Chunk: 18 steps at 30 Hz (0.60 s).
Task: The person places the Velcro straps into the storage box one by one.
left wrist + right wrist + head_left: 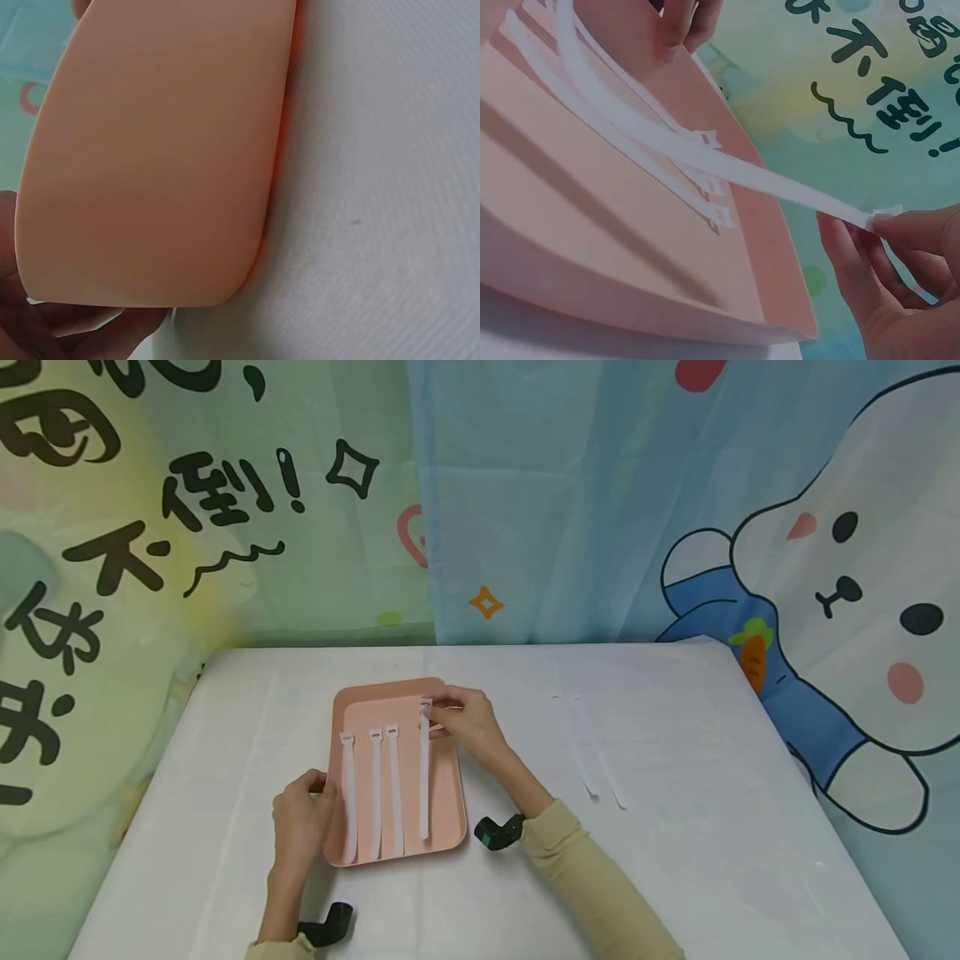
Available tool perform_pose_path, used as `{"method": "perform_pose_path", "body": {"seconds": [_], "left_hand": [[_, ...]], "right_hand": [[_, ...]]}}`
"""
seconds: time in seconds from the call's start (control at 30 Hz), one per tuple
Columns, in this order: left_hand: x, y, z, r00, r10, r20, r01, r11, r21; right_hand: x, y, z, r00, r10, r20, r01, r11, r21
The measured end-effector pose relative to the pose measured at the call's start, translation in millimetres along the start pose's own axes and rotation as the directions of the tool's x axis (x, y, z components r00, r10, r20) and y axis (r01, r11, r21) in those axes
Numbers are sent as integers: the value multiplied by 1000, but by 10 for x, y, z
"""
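Observation:
A shallow pink tray (367,706) lies on the white table, and its outer wall (157,150) fills much of the left wrist view. My left hand (302,817) grips the tray's left edge. Over the right part of the tray, my right hand (467,724) pinches a white cable tie (780,184) near its slotted head, thumb against fingers. This tie's strap hangs down above the tray floor. Three more white cable ties (377,797) lie lengthwise inside, heads toward the far rim. The right wrist view shows the held strap passing above them.
Two further white strips (592,752) lie on the table (697,843) right of the tray, faint against the cloth. Behind the table hangs a printed curtain (510,510) with writing and a cartoon animal. A black wrist device (498,832) sits by each wrist.

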<state>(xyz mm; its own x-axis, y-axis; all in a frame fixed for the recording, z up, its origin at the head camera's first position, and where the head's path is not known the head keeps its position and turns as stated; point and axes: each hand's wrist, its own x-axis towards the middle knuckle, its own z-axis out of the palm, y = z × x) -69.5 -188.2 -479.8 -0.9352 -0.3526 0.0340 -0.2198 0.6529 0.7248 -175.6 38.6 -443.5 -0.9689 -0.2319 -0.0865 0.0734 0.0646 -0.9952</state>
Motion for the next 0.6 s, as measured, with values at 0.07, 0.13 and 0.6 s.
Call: {"method": "perform_pose_path", "body": {"seconds": [0.07,0.13,0.6], "left_hand": [[-1,-1,2,1000,0,-1,0,1000,0],[1,-4,4,1000,-1,-4,1,1000,2],[17,-17,7,1000,5,-14,-5,1000,10]], "right_hand": [[8,14,31,1000,-2,6,3,1000,-26],[14,26,62,1000,-5,8,5,999,-39],[18,65,203,998,14,63,-1,977,-212]]}}
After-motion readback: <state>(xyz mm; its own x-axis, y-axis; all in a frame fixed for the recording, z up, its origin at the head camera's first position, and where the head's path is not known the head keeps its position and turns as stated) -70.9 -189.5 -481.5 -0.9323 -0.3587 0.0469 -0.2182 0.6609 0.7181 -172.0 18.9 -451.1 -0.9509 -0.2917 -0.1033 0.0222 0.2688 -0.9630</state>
